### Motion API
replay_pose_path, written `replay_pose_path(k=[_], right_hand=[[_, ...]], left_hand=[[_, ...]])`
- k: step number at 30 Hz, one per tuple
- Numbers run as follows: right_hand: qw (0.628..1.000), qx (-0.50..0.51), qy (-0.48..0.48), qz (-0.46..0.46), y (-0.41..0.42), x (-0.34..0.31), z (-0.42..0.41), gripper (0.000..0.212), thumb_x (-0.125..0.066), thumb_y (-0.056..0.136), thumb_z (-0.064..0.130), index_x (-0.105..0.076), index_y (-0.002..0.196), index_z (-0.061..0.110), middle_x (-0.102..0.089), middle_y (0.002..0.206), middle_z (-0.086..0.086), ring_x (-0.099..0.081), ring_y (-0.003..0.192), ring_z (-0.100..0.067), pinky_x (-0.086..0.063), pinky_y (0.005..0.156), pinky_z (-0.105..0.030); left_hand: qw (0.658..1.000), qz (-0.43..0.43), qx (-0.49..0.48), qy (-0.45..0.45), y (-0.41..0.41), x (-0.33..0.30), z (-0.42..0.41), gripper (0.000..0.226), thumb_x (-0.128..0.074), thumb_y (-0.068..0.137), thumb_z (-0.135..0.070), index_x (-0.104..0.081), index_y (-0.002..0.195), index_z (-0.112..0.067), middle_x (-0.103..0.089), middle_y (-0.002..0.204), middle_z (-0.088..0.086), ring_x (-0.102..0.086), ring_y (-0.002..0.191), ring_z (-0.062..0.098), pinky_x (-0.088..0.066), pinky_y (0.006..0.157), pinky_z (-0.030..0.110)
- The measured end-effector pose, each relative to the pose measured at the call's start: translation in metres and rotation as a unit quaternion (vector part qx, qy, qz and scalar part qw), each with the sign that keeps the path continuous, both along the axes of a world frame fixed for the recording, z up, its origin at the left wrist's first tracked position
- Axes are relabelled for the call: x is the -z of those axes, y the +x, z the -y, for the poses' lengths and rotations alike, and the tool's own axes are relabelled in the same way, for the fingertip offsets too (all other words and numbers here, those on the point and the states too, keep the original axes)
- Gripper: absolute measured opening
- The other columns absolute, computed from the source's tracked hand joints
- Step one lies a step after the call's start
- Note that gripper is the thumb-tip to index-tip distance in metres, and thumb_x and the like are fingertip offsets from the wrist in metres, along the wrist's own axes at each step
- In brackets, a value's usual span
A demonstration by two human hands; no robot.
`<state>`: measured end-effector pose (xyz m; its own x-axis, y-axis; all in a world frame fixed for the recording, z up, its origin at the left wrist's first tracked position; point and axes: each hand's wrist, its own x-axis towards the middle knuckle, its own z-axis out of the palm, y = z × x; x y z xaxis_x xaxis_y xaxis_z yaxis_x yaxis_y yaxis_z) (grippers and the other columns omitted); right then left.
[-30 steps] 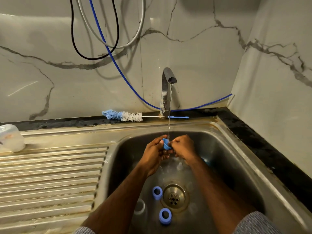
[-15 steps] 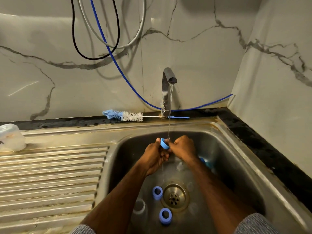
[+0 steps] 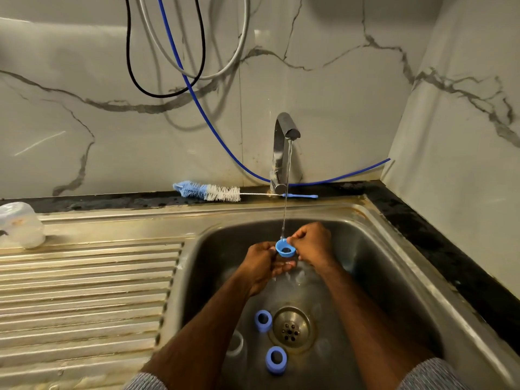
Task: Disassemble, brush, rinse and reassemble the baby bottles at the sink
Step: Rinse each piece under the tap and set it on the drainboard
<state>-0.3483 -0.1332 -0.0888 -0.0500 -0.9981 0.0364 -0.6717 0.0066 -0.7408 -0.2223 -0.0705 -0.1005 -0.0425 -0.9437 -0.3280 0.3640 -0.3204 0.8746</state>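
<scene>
Head view: blue ring (image 3: pixel 285 248) under water stream, pinched between left hand (image 3: pixel 260 263), right hand (image 3: pixel 312 243) fingers.

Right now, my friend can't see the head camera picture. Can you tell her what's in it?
Two hands, left hand and right hand, hold a small blue bottle ring under a thin stream from the tap over a steel sink. Two more blue rings lie by the drain, and a bottle brush rests on the ledge behind.

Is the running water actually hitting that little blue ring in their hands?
Touching. The head view shows the water stream falling from the tap onto the blue ring's rim.
</scene>
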Motion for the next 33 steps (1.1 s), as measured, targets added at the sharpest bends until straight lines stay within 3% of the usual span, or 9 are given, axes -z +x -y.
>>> replay_pose_path(k=[4,7,12,14,17,22,26,29,33], right_hand=[[0.997,0.001,-0.065,-0.044,0.002,-0.005,-0.004,0.013,-0.078,0.082,0.024,-0.074,0.073,0.017,-0.073,0.077,-0.001,-0.068,0.073,-0.018,-0.052,0.067,-0.026],[0.992,-0.004,-0.113,-0.055,0.004,-0.010,-0.006,0.010,-0.073,0.087,0.019,-0.071,0.077,0.018,-0.072,0.079,0.000,-0.064,0.071,-0.014,-0.047,0.063,-0.025],[0.992,-0.005,-0.128,-0.015,0.006,-0.009,-0.005,0.008,-0.069,0.091,0.012,-0.065,0.087,0.018,-0.065,0.085,0.004,-0.063,0.078,-0.010,-0.048,0.060,-0.016],[0.994,0.006,-0.101,0.048,0.005,-0.006,-0.003,0.013,-0.069,0.091,0.008,-0.063,0.088,0.020,-0.067,0.088,0.001,-0.067,0.080,-0.013,-0.060,0.065,-0.028],[0.992,0.005,-0.008,0.125,0.007,0.001,-0.003,0.024,-0.069,0.088,0.000,-0.067,0.103,0.018,-0.069,0.101,-0.004,-0.071,0.087,-0.020,-0.064,0.071,-0.038],[0.949,-0.026,0.133,0.285,0.012,0.002,-0.010,0.021,-0.057,0.097,0.002,-0.068,0.112,0.011,-0.071,0.103,-0.012,-0.071,0.087,-0.023,-0.059,0.062,-0.029],[0.912,-0.054,0.199,0.354,0.011,-0.003,-0.014,0.025,-0.047,0.102,0.010,-0.069,0.114,0.008,-0.073,0.101,-0.014,-0.071,0.091,-0.025,-0.060,0.068,-0.032],[0.864,-0.051,0.245,0.438,0.011,-0.006,-0.013,0.032,-0.042,0.101,0.017,-0.068,0.113,0.005,-0.074,0.099,-0.017,-0.071,0.089,-0.028,-0.058,0.068,-0.036],[0.886,-0.084,0.215,0.402,0.014,-0.001,-0.012,0.029,-0.047,0.105,0.026,-0.066,0.122,0.012,-0.072,0.104,-0.014,-0.070,0.091,-0.023,-0.059,0.073,-0.034]], left_hand=[[0.997,0.081,0.012,-0.008,0.001,0.004,0.001,0.034,-0.032,0.109,-0.006,-0.061,0.124,0.005,-0.068,0.101,0.022,-0.070,0.073,0.022,-0.062,0.070,0.031],[0.995,0.100,0.022,-0.013,0.001,0.007,0.001,0.035,-0.033,0.110,-0.011,-0.060,0.126,0.002,-0.067,0.105,0.020,-0.071,0.078,0.023,-0.059,0.073,0.033],[0.994,0.084,0.005,-0.069,0.002,0.007,0.001,0.035,-0.037,0.109,-0.009,-0.066,0.126,-0.017,-0.073,0.114,0.018,-0.072,0.089,0.024,-0.060,0.078,0.035],[0.988,0.107,-0.025,-0.108,0.004,0.005,0.001,0.036,-0.042,0.107,-0.007,-0.066,0.127,-0.024,-0.076,0.106,0.011,-0.072,0.086,0.018,-0.060,0.072,0.031],[0.967,0.183,-0.047,-0.171,0.005,0.007,0.003,0.033,-0.052,0.104,-0.008,-0.066,0.129,-0.024,-0.076,0.103,0.005,-0.072,0.082,0.009,-0.056,0.069,0.023],[0.942,0.256,-0.057,-0.209,0.005,0.014,0.007,0.038,-0.065,0.097,-0.014,-0.062,0.135,-0.017,-0.072,0.120,0.000,-0.070,0.108,0.011,-0.059,0.095,0.036],[0.928,0.293,-0.057,-0.221,0.007,0.014,0.008,0.034,-0.064,0.099,-0.018,-0.064,0.133,-0.015,-0.074,0.113,0.003,-0.072,0.097,0.009,-0.061,0.085,0.031],[0.923,0.308,-0.080,-0.216,0.009,0.015,0.010,0.036,-0.064,0.099,-0.021,-0.064,0.134,-0.014,-0.074,0.117,0.003,-0.071,0.103,0.011,-0.060,0.092,0.038],[0.918,0.317,-0.100,-0.216,0.010,0.014,0.009,0.035,-0.065,0.098,-0.020,-0.066,0.132,-0.014,-0.075,0.116,0.003,-0.072,0.105,0.016,-0.058,0.094,0.044]])
